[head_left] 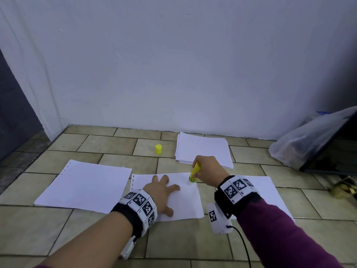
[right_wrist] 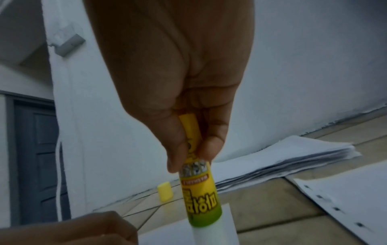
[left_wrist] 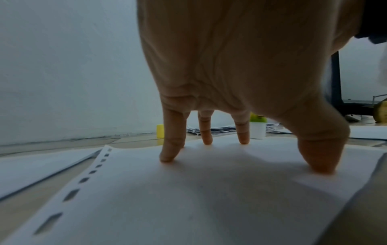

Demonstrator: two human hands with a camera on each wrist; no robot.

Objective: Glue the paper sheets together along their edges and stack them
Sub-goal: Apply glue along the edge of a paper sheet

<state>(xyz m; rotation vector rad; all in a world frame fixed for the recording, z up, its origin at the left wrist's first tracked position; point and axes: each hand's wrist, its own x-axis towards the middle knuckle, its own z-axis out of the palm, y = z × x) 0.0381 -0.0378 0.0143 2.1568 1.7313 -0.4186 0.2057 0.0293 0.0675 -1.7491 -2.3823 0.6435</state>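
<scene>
- The person works on a tiled floor (head_left: 116, 144) at the foot of a pale wall (head_left: 173, 64), and a middle sheet (head_left: 185, 202) of white paper lies flat in front of them, its punched edge to the left.
- The left hand (head_left: 161, 192) is spread on that sheet, its fingers (left_wrist: 171, 149) straight and apart, tips pressing the paper down.
- The right hand (head_left: 209, 169) has its fingers curled round a yellow glue stick (head_left: 194, 174), held tilted with its white tip down on the far right corner of the middle sheet.
- The stick's yellow cap (head_left: 158, 149) stands upright on the tiles beyond the sheet, well apart from both hands.
- A thick paper pile (head_left: 204, 149) sits further back near the wall, just behind the right hand.
- A left sheet (head_left: 85, 186) lies beside the middle one, and a right sheet (head_left: 270, 192) shows partly under the right forearm.
- A plastic bag (head_left: 301, 140) slumps against something dark at the far right.
</scene>
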